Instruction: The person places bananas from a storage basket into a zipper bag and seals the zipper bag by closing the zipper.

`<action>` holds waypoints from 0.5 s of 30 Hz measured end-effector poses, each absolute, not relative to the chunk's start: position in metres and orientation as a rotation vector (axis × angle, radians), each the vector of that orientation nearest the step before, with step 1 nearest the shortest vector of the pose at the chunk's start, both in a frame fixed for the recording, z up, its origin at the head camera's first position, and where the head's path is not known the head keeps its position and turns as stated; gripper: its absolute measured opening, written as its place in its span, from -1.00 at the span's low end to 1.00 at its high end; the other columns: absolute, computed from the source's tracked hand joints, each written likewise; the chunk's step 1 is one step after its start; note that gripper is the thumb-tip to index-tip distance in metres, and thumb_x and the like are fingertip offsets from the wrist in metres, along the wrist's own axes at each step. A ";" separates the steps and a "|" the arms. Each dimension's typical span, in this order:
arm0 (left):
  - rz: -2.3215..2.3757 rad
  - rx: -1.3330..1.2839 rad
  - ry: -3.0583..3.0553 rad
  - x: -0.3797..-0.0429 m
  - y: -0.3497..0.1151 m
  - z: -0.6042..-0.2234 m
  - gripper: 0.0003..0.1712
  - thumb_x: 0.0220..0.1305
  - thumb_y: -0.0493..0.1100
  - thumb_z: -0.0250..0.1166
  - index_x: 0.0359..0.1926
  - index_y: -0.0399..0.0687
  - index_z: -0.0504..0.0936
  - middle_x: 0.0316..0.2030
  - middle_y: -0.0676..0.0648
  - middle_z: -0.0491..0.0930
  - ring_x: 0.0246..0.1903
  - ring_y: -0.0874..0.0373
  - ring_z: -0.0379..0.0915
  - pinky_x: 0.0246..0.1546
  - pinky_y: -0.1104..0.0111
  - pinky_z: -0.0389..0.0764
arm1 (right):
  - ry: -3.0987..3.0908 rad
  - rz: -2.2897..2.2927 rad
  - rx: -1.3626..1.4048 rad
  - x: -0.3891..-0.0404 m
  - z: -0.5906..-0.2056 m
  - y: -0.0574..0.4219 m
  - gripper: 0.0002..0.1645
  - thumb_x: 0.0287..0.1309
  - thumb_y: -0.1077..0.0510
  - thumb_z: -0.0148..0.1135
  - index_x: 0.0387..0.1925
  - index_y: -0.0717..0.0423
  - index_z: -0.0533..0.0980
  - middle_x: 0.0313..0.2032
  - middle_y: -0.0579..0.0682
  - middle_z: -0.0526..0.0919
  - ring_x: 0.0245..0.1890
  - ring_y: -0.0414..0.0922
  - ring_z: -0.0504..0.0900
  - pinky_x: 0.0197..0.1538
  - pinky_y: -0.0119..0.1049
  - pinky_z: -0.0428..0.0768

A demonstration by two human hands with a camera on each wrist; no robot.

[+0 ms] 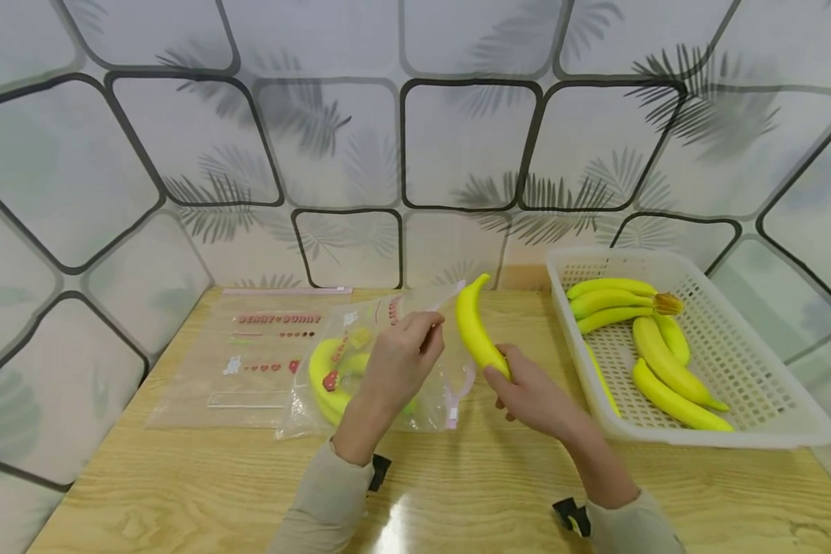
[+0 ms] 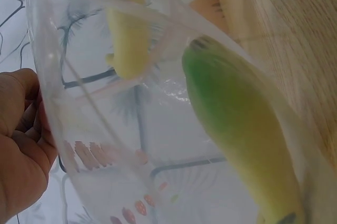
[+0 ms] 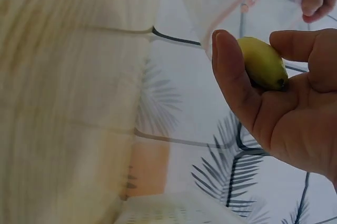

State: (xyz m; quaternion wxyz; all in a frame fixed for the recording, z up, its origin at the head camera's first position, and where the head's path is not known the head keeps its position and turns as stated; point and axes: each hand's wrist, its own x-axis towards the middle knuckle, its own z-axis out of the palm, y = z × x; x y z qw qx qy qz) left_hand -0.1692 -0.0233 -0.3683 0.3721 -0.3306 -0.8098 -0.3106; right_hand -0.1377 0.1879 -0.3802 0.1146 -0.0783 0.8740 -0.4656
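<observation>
My right hand [image 1: 533, 392] grips a single yellow banana [image 1: 475, 327] near its lower end, the other end pointing up beside the bag's mouth. In the right wrist view, its blunt end [image 3: 263, 63] shows between thumb and fingers. My left hand [image 1: 402, 362] pinches the upper edge of a clear zip bag [image 1: 432, 412] with a pink slider. Bananas [image 1: 324, 385] lie inside that bag, partly hidden by the left hand. Through the plastic in the left wrist view, a green-tipped banana [image 2: 226, 108] is near, and another yellow banana [image 2: 129, 39] is farther off.
A flat clear zip bag [image 1: 249, 323] with red print lies at the left, partly beneath the filled one. At the right stands a white perforated basket [image 1: 748, 441] with a banana bunch [image 1: 612, 300] and several loose bananas [image 1: 672, 369]. A patterned wall covering [image 1: 471, 146] borders the wooden table [image 1: 471, 492].
</observation>
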 end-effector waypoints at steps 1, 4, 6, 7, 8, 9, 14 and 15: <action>-0.796 -0.848 -2.076 -0.169 -0.023 -0.368 -0.89 0.18 -0.47 0.28 -0.26 -0.32 0.67 -0.36 -0.18 0.70 -0.48 0.12 0.58 -0.41 0.42 0.66 | 2.541 -1.386 -0.217 -0.139 -0.383 0.187 -0.42 0.50 0.05 -0.03 0.37 0.27 0.16 -0.27 0.24 0.51 -0.42 0.03 0.56 -0.42 -0.19 0.61; -0.795 -0.850 -2.081 -0.168 -0.024 -0.368 -0.88 0.18 -0.47 0.28 -0.25 -0.32 0.66 -0.37 -0.17 0.70 -0.49 0.13 0.57 -0.41 0.43 0.66 | 2.463 -1.458 -0.184 -0.143 -0.391 0.183 -0.46 0.48 0.06 -0.02 0.33 0.26 0.20 -0.20 0.25 0.48 -0.39 0.02 0.58 -0.40 -0.17 0.64; -0.796 -0.853 -2.083 -0.168 -0.024 -0.368 -0.88 0.19 -0.47 0.28 -0.24 -0.32 0.66 -0.37 -0.17 0.69 -0.49 0.13 0.56 -0.42 0.43 0.65 | 2.403 -1.512 -0.170 -0.145 -0.395 0.181 -0.47 0.47 0.07 -0.02 0.31 0.26 0.22 -0.16 0.26 0.46 -0.40 0.01 0.58 -0.39 -0.15 0.66; -0.797 -0.853 -2.085 -0.168 -0.024 -0.368 -0.88 0.19 -0.47 0.28 -0.24 -0.33 0.66 -0.37 -0.17 0.69 -0.49 0.13 0.56 -0.42 0.43 0.65 | 2.374 -1.536 -0.174 -0.145 -0.397 0.180 -0.47 0.47 0.06 -0.02 0.31 0.27 0.21 -0.15 0.26 0.46 -0.40 0.01 0.58 -0.38 -0.14 0.66; -0.798 -0.853 -2.086 -0.168 -0.024 -0.368 -0.88 0.19 -0.46 0.29 -0.23 -0.33 0.66 -0.37 -0.17 0.69 -0.49 0.13 0.56 -0.42 0.43 0.65 | 2.343 -1.559 -0.181 -0.145 -0.399 0.179 -0.46 0.47 0.06 -0.02 0.31 0.28 0.20 -0.13 0.26 0.46 -0.39 0.00 0.58 -0.38 -0.13 0.67; -0.800 -0.853 -2.085 -0.168 -0.024 -0.368 -0.88 0.19 -0.46 0.29 -0.23 -0.33 0.66 -0.37 -0.17 0.69 -0.49 0.12 0.56 -0.42 0.43 0.65 | 2.318 -1.582 -0.190 -0.145 -0.399 0.179 -0.45 0.48 0.07 -0.03 0.32 0.29 0.19 -0.12 0.26 0.46 -0.39 0.01 0.58 -0.38 -0.12 0.67; -0.801 -0.853 -2.086 -0.168 -0.023 -0.368 -0.89 0.20 -0.44 0.29 -0.23 -0.33 0.66 -0.35 -0.18 0.70 -0.48 0.12 0.57 -0.42 0.43 0.65 | 2.245 -1.607 -0.216 -0.145 -0.401 0.177 -0.49 0.48 0.11 -0.08 0.30 0.33 0.18 -0.14 0.26 0.42 -0.44 -0.03 0.56 -0.39 -0.16 0.66; -0.801 -0.855 -2.086 -0.168 -0.023 -0.368 -0.90 0.21 -0.44 0.29 -0.23 -0.34 0.66 -0.36 -0.18 0.70 -0.49 0.13 0.57 -0.42 0.43 0.65 | 2.239 -1.597 -0.213 -0.145 -0.402 0.177 -0.51 0.47 0.13 -0.10 0.28 0.33 0.19 -0.15 0.25 0.40 -0.46 -0.04 0.55 -0.40 -0.17 0.65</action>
